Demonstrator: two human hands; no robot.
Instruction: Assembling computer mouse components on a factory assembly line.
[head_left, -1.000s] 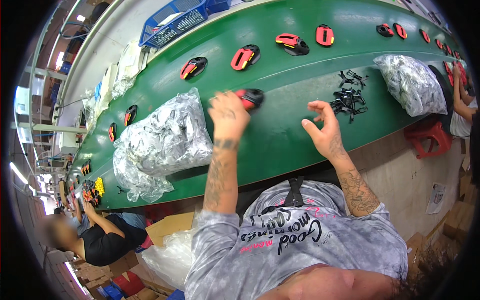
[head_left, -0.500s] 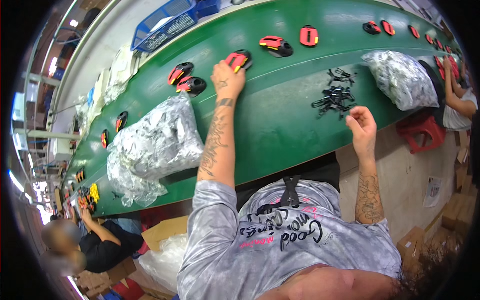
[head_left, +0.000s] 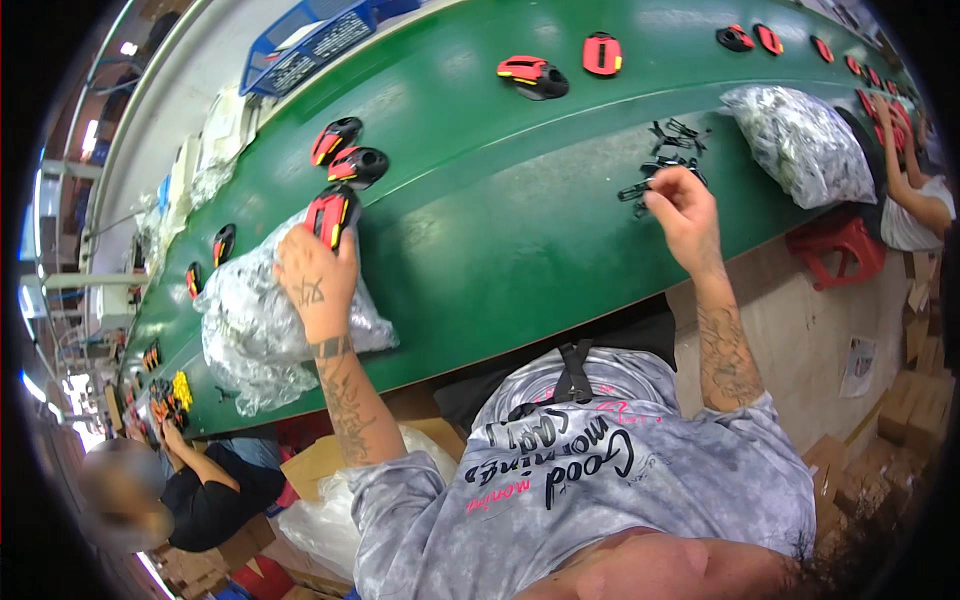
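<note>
My left hand (head_left: 318, 275) is closed around a red and black oval plastic shell (head_left: 332, 214) with a yellow edge, held over a clear plastic bag (head_left: 265, 325) of silvery-looking contents. Beyond it, two similar red and black shells (head_left: 357, 166) lie side by side on the green worktable (head_left: 500, 240). My right hand (head_left: 685, 215) is at a small heap of thin black plastic pieces (head_left: 678, 135), thumb and fingertips pinched together. Whatever may be between those fingertips is too small to name.
More red shells (head_left: 602, 54) lie spaced along the table's far strip. A second filled plastic bag (head_left: 800, 145) rests at the right, above a red stool (head_left: 838, 258). A blue basket (head_left: 310, 45) stands past the far edge. Co-workers sit at both ends, one in a black sleeve (head_left: 215, 490).
My left hand has lifted a red and black shell off the far strip and brought it left and nearer, over the bag. My right hand has moved left and forward to the black pieces.
</note>
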